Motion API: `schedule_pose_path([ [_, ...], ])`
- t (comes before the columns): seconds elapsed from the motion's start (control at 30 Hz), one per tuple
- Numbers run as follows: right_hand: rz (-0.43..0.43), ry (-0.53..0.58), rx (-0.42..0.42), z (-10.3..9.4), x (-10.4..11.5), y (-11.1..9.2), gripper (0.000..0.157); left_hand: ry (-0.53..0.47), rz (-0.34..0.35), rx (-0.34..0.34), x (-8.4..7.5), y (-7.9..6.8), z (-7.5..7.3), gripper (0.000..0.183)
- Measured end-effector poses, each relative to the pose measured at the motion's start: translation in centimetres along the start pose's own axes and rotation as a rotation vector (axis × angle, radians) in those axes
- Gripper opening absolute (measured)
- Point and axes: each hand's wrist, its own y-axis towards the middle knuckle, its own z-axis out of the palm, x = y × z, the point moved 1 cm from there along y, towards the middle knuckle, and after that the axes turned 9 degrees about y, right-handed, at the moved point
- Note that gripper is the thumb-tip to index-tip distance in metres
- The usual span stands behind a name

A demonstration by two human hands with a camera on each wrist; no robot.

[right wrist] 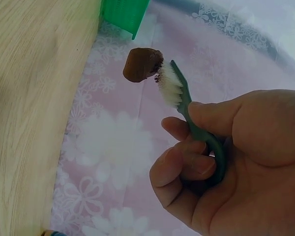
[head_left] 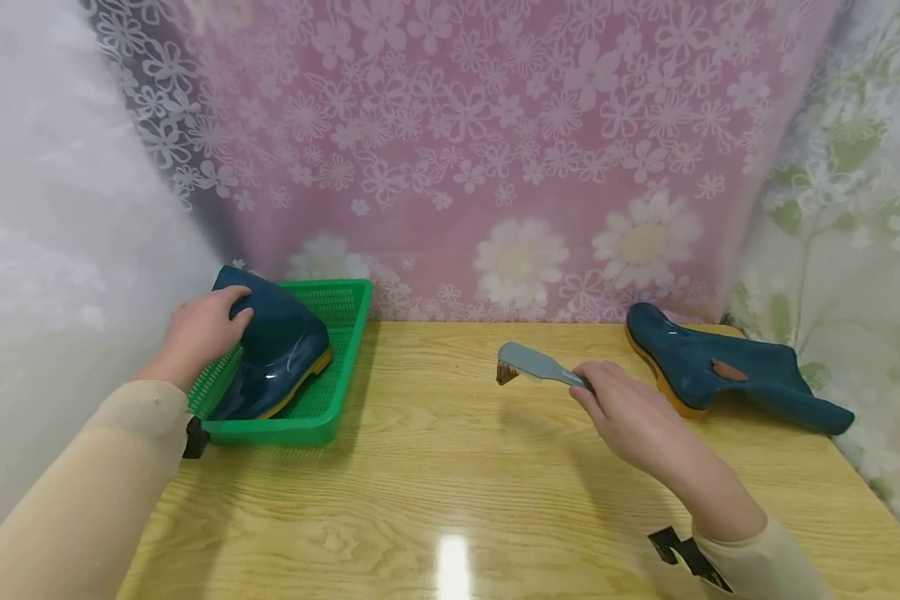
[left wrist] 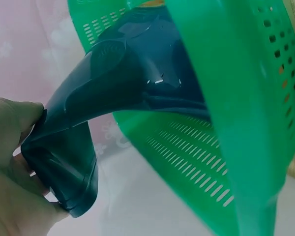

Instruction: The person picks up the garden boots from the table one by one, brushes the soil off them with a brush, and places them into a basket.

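My left hand (head_left: 204, 332) grips the top of a dark blue rubber boot's shaft, folding the rim between thumb and fingers. That boot (head_left: 285, 329), with a yellow sole, sits in a green plastic basket (head_left: 356, 358) at the left. In the left wrist view the pinched shaft (left wrist: 69, 157) juts out past the basket's rim. My right hand (head_left: 633, 417) holds a grey-green scrubbing brush (head_left: 534, 362) by its handle, above the middle of the table. A brown lump (right wrist: 140, 65) clings to the tip of its white bristles (right wrist: 169, 87).
A second blue boot (head_left: 690, 358) lies on its side at the back right, a brown patch (head_left: 729, 370) on its shaft. The wooden table (head_left: 390, 492) ends at a pink flowered curtain (head_left: 450, 167) behind. Pale cloths hang at both sides.
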Motion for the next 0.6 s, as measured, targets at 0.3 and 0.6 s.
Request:
schedule_pose_path([
  [0.3,-0.005,-0.014,-0.008,-0.6,-0.9,-0.4,0.028,0.201,0.112,-0.165,-0.8,0.5,-0.6,0.042],
  [0.6,0.002,-0.031,-0.012,-0.8,-2.0,-1.2,0.027,0.386,0.108,-0.205,-1.2,0.3,-0.4,0.043],
])
